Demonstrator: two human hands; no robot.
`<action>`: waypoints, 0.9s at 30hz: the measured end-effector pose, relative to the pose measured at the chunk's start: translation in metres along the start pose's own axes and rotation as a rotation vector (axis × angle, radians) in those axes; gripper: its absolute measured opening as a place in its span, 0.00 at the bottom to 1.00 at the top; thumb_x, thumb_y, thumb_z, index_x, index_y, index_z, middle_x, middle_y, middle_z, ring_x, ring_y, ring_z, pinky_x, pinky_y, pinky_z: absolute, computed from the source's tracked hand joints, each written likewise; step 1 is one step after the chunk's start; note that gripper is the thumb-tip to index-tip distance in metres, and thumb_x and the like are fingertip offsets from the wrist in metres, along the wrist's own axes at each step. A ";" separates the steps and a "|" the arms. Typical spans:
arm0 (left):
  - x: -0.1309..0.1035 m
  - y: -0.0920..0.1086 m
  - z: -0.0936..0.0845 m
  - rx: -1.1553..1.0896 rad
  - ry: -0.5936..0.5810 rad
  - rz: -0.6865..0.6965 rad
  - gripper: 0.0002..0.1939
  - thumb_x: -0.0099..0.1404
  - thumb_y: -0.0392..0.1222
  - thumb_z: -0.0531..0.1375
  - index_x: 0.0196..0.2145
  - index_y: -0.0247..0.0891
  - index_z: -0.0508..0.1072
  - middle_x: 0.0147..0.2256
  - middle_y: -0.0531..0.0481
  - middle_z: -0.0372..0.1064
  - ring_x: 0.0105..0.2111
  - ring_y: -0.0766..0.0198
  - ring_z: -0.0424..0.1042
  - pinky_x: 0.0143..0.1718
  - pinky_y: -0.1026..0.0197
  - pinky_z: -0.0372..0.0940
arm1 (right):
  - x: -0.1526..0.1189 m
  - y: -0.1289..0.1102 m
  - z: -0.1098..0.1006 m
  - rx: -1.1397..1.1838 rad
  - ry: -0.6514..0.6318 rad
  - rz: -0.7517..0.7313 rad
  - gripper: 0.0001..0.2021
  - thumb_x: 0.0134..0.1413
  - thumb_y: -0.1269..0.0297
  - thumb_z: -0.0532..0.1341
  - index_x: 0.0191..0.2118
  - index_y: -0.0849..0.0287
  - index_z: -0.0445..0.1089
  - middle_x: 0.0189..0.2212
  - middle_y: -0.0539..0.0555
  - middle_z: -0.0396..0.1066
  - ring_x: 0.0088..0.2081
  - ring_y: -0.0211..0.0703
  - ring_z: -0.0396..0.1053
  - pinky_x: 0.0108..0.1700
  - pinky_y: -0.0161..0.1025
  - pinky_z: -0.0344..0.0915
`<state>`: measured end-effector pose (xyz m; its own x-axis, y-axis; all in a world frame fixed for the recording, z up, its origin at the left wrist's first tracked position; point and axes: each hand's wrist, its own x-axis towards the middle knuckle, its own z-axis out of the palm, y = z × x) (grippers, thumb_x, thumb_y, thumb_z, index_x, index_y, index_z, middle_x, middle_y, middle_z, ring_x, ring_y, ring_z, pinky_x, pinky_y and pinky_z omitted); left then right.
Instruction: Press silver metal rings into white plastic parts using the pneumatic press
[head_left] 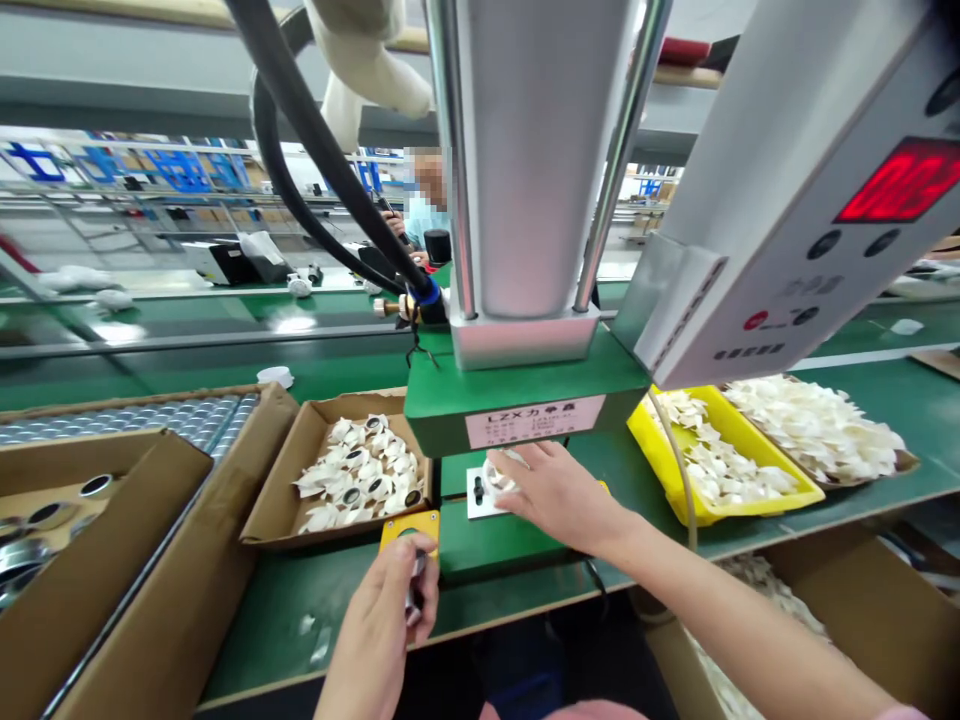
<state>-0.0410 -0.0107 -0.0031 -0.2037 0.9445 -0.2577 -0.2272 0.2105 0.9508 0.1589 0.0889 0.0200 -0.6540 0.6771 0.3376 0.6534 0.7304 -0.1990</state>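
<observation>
My left hand [386,595] is closed around shiny metal rings [414,590], mostly hidden by the fingers. It is in front of a yellow button box [427,524] at the table's front edge. My right hand [559,495] reaches under the press head [525,400], its fingers closed over a white plastic part [499,472]. That part sits on the metal fixture plate [475,495]; the hand covers much of it.
A carton of white parts with dark rings [300,455] stands left of the press. Further left is a carton of metal rings [142,590]. A yellow bin [660,470] of white pieces stands right. A control box [787,230] overhangs; a person [427,215] works behind.
</observation>
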 end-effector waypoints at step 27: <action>0.013 0.008 -0.032 0.914 0.083 0.033 0.17 0.59 0.55 0.56 0.41 0.46 0.75 0.31 0.46 0.73 0.32 0.54 0.71 0.31 0.60 0.59 | -0.101 0.023 0.004 0.232 0.224 0.421 0.14 0.61 0.62 0.54 0.52 0.53 0.63 0.42 0.54 0.72 0.43 0.46 0.68 0.46 0.46 0.65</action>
<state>-0.0761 -0.0048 -0.0042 -0.2729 0.9397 -0.2060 0.6140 0.3350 0.7147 0.2385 0.0378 -0.0220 -0.2390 0.8984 0.3684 0.7239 0.4178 -0.5491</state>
